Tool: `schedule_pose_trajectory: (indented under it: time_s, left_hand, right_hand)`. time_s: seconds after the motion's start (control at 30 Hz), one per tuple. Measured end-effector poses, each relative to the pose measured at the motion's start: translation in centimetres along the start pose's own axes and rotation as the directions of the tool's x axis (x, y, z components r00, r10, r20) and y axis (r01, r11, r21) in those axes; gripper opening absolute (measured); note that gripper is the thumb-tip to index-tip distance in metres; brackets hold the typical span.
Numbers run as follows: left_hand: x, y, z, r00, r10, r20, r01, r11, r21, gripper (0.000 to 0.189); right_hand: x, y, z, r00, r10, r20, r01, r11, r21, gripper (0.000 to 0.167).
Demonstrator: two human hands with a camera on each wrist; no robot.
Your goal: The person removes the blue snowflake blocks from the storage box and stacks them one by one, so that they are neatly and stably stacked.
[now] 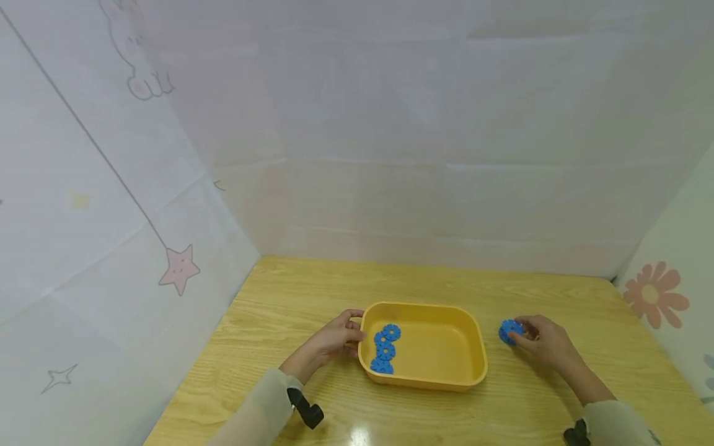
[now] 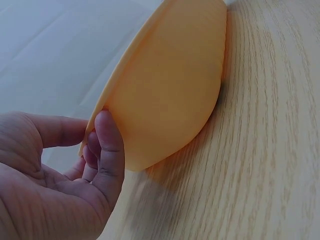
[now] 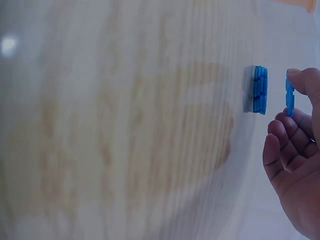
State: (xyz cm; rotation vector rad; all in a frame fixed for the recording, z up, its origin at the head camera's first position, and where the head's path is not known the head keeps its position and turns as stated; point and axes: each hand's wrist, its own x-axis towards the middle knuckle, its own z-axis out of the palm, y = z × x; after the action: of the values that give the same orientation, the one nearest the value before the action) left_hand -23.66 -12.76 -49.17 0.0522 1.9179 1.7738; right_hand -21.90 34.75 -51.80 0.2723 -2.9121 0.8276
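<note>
A yellow plastic tray (image 1: 440, 347) sits on the table, with several blue notched interlocking discs (image 1: 385, 351) along its left side. My left hand (image 1: 334, 339) grips the tray's left rim, thumb on one side and fingers on the other, as the left wrist view shows close up. To the right of the tray, my right hand (image 1: 549, 341) pinches one blue notched disc (image 3: 290, 92) by its edges between thumb and fingers. Just below that disc, a short stack of matching blue discs (image 3: 260, 90) stands on the table, with a gap between them in the right wrist view.
The light wood table (image 1: 290, 291) is bounded by white printed sheets (image 1: 424, 204) at the back and sides. A black strap (image 1: 305, 407) circles the left wrist, and another black strap (image 1: 577, 433) shows at the right wrist.
</note>
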Motion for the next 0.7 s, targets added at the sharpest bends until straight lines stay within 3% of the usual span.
schedule_pose_trajectory:
  time_s: [0.7]
  left_hand:
    - [-0.03,-0.09,0.03,1.000,0.015,0.013,-0.014,1.000,-0.006,0.060]
  right_hand:
    - [-0.15,0.73,0.25,0.997,0.008,0.076,-0.009,1.000,0.019,0.046]
